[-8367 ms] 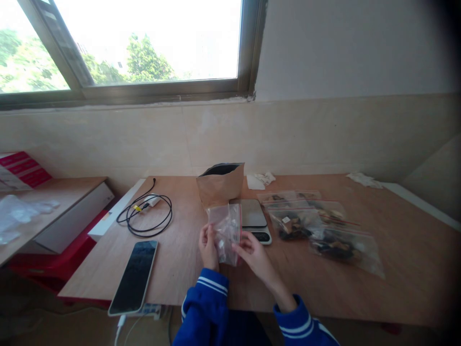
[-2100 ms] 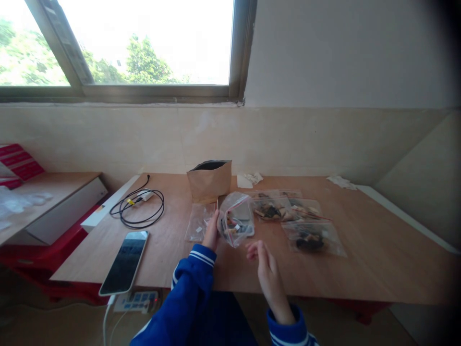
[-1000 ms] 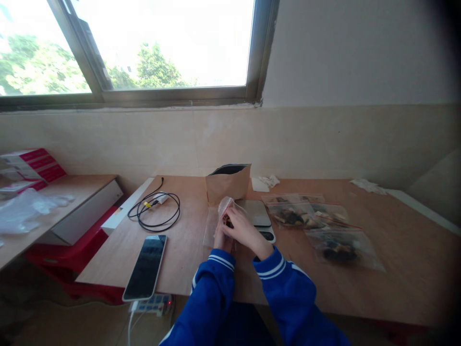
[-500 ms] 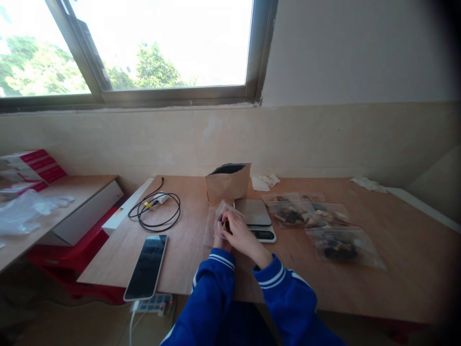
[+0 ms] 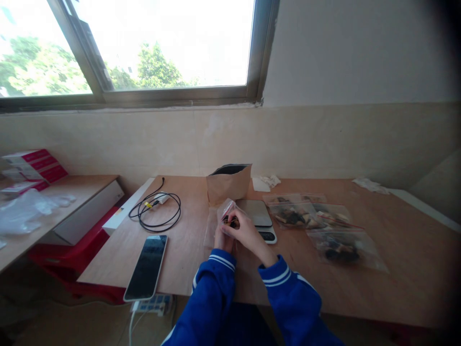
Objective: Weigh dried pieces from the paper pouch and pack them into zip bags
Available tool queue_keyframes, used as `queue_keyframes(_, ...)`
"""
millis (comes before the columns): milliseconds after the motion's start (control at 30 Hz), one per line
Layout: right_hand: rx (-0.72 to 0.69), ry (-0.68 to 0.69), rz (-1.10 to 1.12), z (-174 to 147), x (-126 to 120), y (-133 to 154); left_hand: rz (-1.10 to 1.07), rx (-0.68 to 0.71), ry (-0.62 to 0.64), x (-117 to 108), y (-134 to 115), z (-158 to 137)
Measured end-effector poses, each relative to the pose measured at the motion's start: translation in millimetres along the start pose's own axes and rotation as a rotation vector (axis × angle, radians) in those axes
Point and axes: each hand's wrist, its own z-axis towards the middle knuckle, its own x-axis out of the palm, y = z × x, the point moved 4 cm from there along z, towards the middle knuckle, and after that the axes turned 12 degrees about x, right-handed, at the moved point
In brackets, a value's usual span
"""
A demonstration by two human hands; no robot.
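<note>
My left hand [image 5: 223, 239] is closed around a clear zip bag [image 5: 226, 207] and holds it up off the table, partly hidden behind the other hand. At the bag's mouth, the bent fingers of my right hand [image 5: 245, 229] pinch a dark dried piece [image 5: 234, 223] with a yellowish edge; its exact kind is unclear. Just right of my hands lies a kitchen scale [image 5: 262, 215] with a metal plate and dark display, partly covered by my right hand. Behind the zip bag stands a brown kraft paper pouch [image 5: 228, 187], its top gaping.
Filled zip bags [image 5: 293, 217] of dried pieces lie right of the scale, one zip bag [image 5: 342, 252] nearer me. A phone [image 5: 147, 269] with a white cable sits front left, below a coiled black cable [image 5: 158, 226]. Crumpled tissue [image 5: 270, 181] lies at the back.
My right hand has shifted slightly right, and its fingers have moved at the bag's mouth. The zip bag is tilted a little differently, showing more dark content.
</note>
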Motion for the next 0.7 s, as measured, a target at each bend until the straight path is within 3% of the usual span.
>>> queue_keyframes(200,0.047,-0.068,-0.054,0.7,-0.1,-7.1,-0.052,-0.091,-0.016,5.6,-3.5,-3.9)
queue_keyframes(333,0.070,-0.114,0.023,1.2,-0.4,-12.5,-0.084,-0.120,-0.026,9.2,-5.3,-4.5)
queue_keyframes(700,0.000,0.032,-0.208,9.2,-6.8,-2.9,-0.106,-0.142,-0.087,3.8,-2.4,-3.2)
